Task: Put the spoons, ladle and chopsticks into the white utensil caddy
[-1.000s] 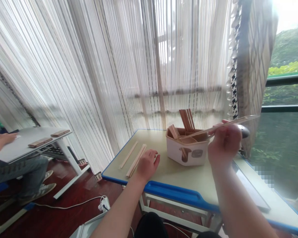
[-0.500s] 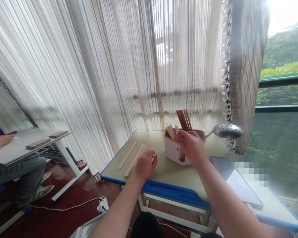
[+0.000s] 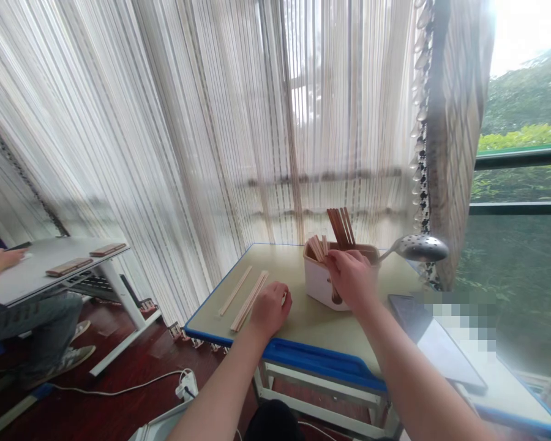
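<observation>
My right hand point(image 3: 351, 275) reaches over the near side of a white utensil holder point(image 3: 316, 283), fingers pinched at the pale wooden chopsticks point(image 3: 318, 247) standing in it. The fingertips are partly hidden, so how many sticks they grip cannot be made out. Dark brown chopsticks point(image 3: 341, 226) stand fanned behind, and a metal skimmer point(image 3: 421, 247) leans out to the right. My left hand point(image 3: 270, 307) rests on the table, fingers curled loosely inward with nothing seen in them. Beside it lies a bundle of pale chopsticks point(image 3: 250, 301), with another pale pair point(image 3: 236, 291) farther left.
A tablet-like flat device point(image 3: 441, 343) lies at the table's right. The blue-edged table point(image 3: 294, 355) stands against sheer curtains point(image 3: 220, 153). At left, another person's hands point(image 3: 2, 260) are over a white table point(image 3: 41, 254). A power strip point(image 3: 187, 384) and cable lie on the floor.
My right hand has shifted slightly down and left at the holder's chopsticks. My left hand's fingers have curled in more. The view has tilted slightly.
</observation>
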{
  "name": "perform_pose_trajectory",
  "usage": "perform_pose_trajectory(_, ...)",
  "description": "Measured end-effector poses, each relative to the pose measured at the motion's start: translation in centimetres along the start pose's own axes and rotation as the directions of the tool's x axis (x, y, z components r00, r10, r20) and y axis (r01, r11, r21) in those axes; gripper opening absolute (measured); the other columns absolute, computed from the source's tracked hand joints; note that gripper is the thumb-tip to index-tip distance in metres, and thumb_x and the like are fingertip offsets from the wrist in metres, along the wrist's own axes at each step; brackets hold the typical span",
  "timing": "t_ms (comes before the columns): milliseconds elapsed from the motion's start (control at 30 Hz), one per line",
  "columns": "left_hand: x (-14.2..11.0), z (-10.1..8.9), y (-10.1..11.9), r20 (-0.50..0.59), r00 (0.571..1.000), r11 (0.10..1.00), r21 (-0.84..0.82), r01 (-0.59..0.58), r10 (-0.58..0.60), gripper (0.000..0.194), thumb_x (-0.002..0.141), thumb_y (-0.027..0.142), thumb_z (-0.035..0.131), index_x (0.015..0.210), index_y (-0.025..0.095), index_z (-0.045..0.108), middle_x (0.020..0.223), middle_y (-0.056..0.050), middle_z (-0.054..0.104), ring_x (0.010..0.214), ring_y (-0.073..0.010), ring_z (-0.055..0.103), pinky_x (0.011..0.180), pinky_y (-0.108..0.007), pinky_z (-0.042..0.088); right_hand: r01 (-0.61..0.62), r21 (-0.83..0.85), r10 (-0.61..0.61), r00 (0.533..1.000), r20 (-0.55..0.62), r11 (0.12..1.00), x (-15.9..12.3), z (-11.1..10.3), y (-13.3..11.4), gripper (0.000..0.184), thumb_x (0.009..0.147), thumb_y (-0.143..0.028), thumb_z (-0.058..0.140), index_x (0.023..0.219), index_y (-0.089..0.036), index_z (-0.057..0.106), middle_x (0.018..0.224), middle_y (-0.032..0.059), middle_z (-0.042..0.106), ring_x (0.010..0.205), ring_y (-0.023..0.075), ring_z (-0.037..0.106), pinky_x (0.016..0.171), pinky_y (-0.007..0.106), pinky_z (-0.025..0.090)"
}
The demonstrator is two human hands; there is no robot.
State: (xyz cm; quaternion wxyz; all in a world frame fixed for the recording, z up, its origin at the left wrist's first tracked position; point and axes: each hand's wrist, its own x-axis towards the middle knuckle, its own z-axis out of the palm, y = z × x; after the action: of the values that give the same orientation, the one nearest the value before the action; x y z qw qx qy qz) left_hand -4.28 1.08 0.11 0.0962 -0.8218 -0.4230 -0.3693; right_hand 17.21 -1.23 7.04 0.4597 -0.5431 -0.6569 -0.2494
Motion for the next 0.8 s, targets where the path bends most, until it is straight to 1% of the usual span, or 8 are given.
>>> perform_pose_trajectory(167,-0.04,-0.14,0.05,0.018,1.000,1.000,0.010,-0.002,0.002,0.012,0.083,0.017,0.044,0.078,0.018,0.054,0.077,-0.004,0.058,0.076,-0.0163,0.055,0.070,-0.028,0.042,-0.008,0.002,0.008,0.999,-0.046,1.000,0.15,0.12,0.34,0.023,0.088,-0.027,0.046,0.094,-0.017,0.066,0.090,0.0061,0.070,0.086,0.0209,0.054,0.077,0.032,0.036)
perform_pose_trajectory(233,-0.07,-0.23,0.10,0.021,1.000,1.000,0.007,0.002,-0.002,0.012,0.083,0.017,0.044,0.078,0.018,0.055,0.077,-0.004,0.058,0.076,-0.0163,0.054,0.070,-0.027,0.042,-0.008,-0.036,0.007,1.000,-0.028,0.999,0.16,0.10,0.42,0.023,0.087,-0.027,0.047,0.093,-0.018,0.067,0.087,0.0056,0.070,0.085,0.0214,0.054,0.076,0.033,0.035)
perform_pose_trajectory(367,0.00,-0.25,0.12,0.029,1.000,1.000,0.014,0.008,-0.008,0.012,0.084,0.017,0.044,0.077,0.018,0.054,0.076,-0.004,0.057,0.075,-0.0161,0.054,0.069,-0.027,0.041,0.038,-0.104,-0.035,0.999,0.030,0.994,0.02,0.02,0.29,0.019,0.085,-0.028,0.052,0.088,-0.023,0.070,0.081,0.0040,0.071,0.084,0.0223,0.055,0.076,0.035,0.033)
perform_pose_trajectory(500,0.06,-0.14,0.01,0.034,0.999,1.000,0.019,0.004,-0.005,0.012,0.083,0.017,0.044,0.077,0.018,0.055,0.075,-0.003,0.057,0.075,-0.0158,0.054,0.069,-0.027,0.041,0.034,-0.078,-0.031,0.999,0.042,0.996,0.01,-0.20,-0.10,0.020,0.085,-0.028,0.051,0.093,-0.022,0.068,0.085,0.0036,0.071,0.087,0.0221,0.054,0.076,0.035,0.033)
perform_pose_trajectory(567,0.04,-0.15,0.00,0.037,0.999,1.000,0.019,0.009,-0.010,0.012,0.083,0.017,0.044,0.076,0.018,0.054,0.074,-0.003,0.057,0.074,-0.0157,0.054,0.069,-0.027,0.040,0.014,-0.059,-0.013,1.000,0.013,0.998,0.07,-0.33,-0.34,0.020,0.085,-0.028,0.051,0.095,-0.020,0.067,0.088,0.0050,0.070,0.088,0.0222,0.054,0.077,0.034,0.035)
perform_pose_trajectory(633,0.00,-0.23,0.04,0.044,0.999,1.000,0.016,0.014,-0.014,0.013,0.083,0.017,0.044,0.076,0.018,0.054,0.075,-0.003,0.057,0.074,-0.0155,0.054,0.069,-0.026,0.040,0.002,-0.037,-0.003,1.000,-0.025,0.999,0.10,-0.44,-0.52,0.019,0.084,-0.028,0.052,0.093,-0.018,0.065,0.089,0.0059,0.069,0.087,0.0221,0.054,0.076,0.033,0.037)
perform_pose_trajectory(700,0.01,-0.36,0.11,0.052,0.998,1.000,0.022,0.018,-0.019,0.013,0.084,0.018,0.044,0.077,0.018,0.055,0.076,-0.003,0.058,0.075,-0.0156,0.054,0.069,-0.026,0.040,0.017,-0.015,-0.018,0.999,-0.044,1.000,0.04,-0.45,-0.58,0.017,0.084,-0.027,0.053,0.091,-0.018,0.065,0.089,0.0055,0.068,0.086,0.0215,0.054,0.077,0.033,0.038)
perform_pose_trajectory(800,0.10,-0.55,0.13,0.021,0.996,0.991,0.101,0.087,-0.090,0.012,0.083,0.019,0.044,0.078,0.018,0.055,0.079,-0.004,0.059,0.080,-0.0176,0.054,0.075,-0.029,0.041,0.056,0.003,-0.056,0.998,-0.033,0.998,-0.14,-0.28,-0.43,0.016,0.084,-0.024,0.053,0.091,-0.020,0.066,0.090,0.0032,0.069,0.087,0.0209,0.054,0.079,0.033,0.039)
